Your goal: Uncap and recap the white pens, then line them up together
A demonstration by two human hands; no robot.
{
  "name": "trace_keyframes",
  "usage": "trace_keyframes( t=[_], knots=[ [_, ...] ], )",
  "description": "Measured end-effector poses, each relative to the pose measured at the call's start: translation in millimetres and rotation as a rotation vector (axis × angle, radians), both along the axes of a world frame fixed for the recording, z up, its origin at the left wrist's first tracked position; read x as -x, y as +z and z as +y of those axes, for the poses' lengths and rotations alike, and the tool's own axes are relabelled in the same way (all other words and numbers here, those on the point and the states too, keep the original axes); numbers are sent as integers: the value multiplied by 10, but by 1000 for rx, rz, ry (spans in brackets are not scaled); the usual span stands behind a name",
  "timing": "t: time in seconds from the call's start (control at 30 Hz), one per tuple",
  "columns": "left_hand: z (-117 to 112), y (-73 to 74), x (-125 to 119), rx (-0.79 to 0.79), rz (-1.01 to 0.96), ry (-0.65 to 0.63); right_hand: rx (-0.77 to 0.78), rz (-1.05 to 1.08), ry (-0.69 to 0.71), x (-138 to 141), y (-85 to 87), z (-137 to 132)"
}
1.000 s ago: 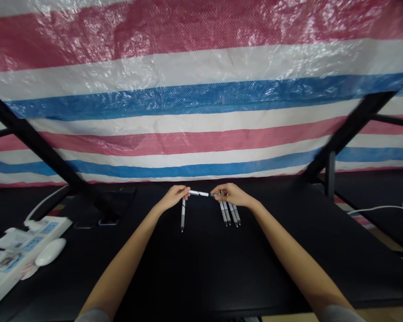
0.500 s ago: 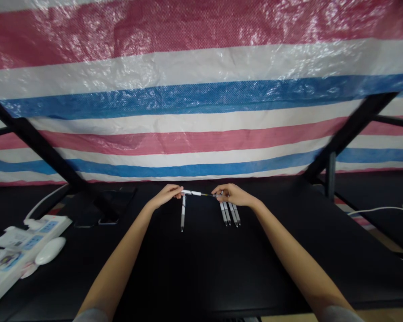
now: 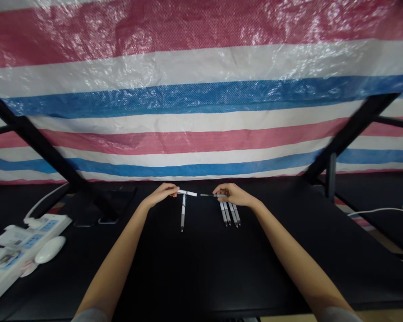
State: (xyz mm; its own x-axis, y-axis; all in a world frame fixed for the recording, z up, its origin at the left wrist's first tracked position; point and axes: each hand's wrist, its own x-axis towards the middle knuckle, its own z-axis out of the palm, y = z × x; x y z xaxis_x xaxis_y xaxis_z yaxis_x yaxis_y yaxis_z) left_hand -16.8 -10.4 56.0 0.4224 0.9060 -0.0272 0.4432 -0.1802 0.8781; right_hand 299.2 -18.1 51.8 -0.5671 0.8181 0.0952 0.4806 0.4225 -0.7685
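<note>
My left hand (image 3: 164,193) is closed on a white pen barrel (image 3: 188,193), which points to the right. Across a small gap, my right hand (image 3: 233,194) pinches the pen's front section, with the thin refill (image 3: 206,195) sticking out of it toward the barrel. Below the barrel lies one whole white and grey pen (image 3: 183,214), its tip toward me. Under and in front of my right hand, several similar pens (image 3: 230,214) lie side by side, their upper ends hidden by the hand.
On the left of the black table (image 3: 195,268) are a white power strip (image 3: 30,246) with plugs and a white computer mouse (image 3: 50,249). A dark flat device (image 3: 100,208) lies behind them. Black frame bars (image 3: 349,129) and a striped tarpaulin (image 3: 201,143) stand at the back.
My left hand has drawn the barrel to the left, off the refill. A gap now shows between barrel and refill, where before they met. My right hand has barely moved.
</note>
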Motion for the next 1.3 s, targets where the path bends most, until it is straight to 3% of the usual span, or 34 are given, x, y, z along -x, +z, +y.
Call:
trace_keyframes(
  t=[0.97,1.3],
  knots=[
    [24,-53,-99,-83,95,-52,-37,-28,-8,31,16,-22],
    [10,-100,-260,-151,82,-67,-2,7,0,129,32,-80]
  ],
)
